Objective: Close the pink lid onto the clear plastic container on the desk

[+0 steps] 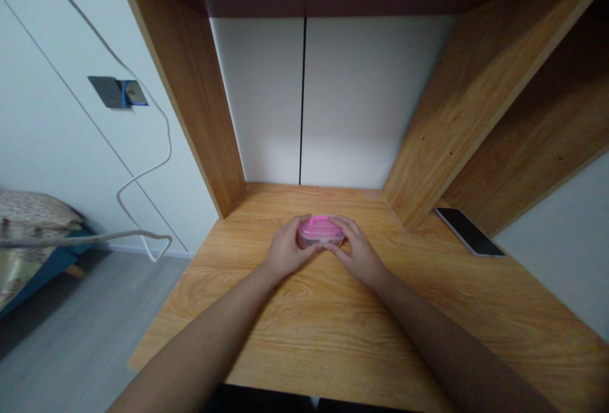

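Note:
A small clear box with a pink lid [320,231] rests on the wooden desk [333,318], near its middle. My left hand [286,250] curls round the box's left side, its fingers wrapped against it. My right hand [358,249] does the same on the right side, thumb at the front edge. Both hands grip the box between them. The lower part of the box is partly hidden by my fingers.
A dark phone [469,231] lies flat on the desk at the right, beside a slanted wooden side panel [457,115]. A white cable [143,178] hangs at the left from a wall socket [117,92]. A bed corner [28,235] is at far left.

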`<act>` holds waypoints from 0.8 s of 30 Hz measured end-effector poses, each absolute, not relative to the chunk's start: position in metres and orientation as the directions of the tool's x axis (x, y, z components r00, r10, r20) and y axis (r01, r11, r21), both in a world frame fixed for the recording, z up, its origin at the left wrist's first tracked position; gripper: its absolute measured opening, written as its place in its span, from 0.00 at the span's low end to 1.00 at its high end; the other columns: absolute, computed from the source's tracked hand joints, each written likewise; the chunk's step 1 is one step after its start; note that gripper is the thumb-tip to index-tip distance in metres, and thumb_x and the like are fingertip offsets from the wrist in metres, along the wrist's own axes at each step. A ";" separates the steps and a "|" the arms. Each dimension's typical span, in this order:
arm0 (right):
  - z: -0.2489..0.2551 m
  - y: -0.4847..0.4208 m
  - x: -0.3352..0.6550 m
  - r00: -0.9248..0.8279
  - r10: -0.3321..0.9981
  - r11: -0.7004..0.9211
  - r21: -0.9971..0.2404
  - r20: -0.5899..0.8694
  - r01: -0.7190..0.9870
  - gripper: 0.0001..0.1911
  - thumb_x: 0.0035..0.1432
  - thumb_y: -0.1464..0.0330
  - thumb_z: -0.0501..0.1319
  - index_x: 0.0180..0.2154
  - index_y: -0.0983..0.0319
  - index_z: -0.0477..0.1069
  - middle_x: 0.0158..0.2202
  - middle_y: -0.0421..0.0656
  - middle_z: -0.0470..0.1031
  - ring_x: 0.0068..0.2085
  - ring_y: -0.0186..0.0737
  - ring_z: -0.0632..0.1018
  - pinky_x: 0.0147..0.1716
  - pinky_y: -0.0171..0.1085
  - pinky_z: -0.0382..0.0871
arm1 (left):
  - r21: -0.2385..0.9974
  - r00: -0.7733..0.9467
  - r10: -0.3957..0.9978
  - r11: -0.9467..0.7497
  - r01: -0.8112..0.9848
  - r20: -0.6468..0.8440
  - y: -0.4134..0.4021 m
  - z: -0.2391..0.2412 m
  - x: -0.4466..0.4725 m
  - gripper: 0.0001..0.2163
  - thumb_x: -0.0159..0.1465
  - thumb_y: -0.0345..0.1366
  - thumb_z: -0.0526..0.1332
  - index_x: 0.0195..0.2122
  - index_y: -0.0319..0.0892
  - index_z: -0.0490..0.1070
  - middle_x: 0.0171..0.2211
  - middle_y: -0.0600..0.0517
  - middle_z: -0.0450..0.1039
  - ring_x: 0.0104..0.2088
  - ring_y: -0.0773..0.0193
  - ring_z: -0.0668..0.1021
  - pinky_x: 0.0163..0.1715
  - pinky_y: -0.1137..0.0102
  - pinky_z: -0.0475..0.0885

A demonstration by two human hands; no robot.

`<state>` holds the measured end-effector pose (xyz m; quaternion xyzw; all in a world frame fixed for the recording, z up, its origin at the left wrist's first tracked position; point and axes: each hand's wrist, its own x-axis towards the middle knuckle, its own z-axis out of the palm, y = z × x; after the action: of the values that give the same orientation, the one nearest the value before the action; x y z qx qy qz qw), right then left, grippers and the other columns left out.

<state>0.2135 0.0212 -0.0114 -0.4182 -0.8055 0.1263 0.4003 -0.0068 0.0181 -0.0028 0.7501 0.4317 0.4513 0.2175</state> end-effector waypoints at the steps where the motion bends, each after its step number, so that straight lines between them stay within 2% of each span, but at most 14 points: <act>1: -0.012 0.021 0.213 -0.330 0.775 0.617 -0.533 0.539 0.579 0.29 0.63 0.64 0.63 0.64 0.53 0.62 0.62 0.49 0.66 0.64 0.48 0.67 0.66 0.50 0.61 | 0.715 0.221 0.845 -0.531 0.455 0.486 0.018 -0.003 -0.007 0.28 0.57 0.44 0.72 0.57 0.44 0.67 0.53 0.45 0.75 0.52 0.52 0.78 0.53 0.58 0.73; 10: -0.014 0.016 0.207 -0.331 0.762 0.614 -0.457 0.557 0.643 0.29 0.66 0.67 0.60 0.65 0.53 0.58 0.62 0.50 0.64 0.65 0.50 0.66 0.66 0.55 0.61 | 0.705 0.224 0.847 -0.527 0.475 0.483 0.016 0.001 -0.006 0.28 0.58 0.45 0.71 0.57 0.44 0.66 0.53 0.45 0.75 0.51 0.52 0.78 0.53 0.58 0.73; 24: -0.013 0.013 0.204 -0.313 0.770 0.578 -0.400 0.557 0.711 0.25 0.66 0.67 0.59 0.63 0.55 0.60 0.61 0.52 0.65 0.65 0.53 0.66 0.64 0.59 0.63 | 0.661 0.232 0.841 -0.531 0.529 0.489 0.018 -0.006 -0.008 0.30 0.61 0.50 0.67 0.61 0.44 0.63 0.54 0.43 0.75 0.52 0.49 0.78 0.52 0.56 0.73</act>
<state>0.2037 0.0134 -0.0132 -0.4575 -0.8092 0.0397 0.3664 -0.0076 0.0181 -0.0061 0.7635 0.4486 0.4274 0.1820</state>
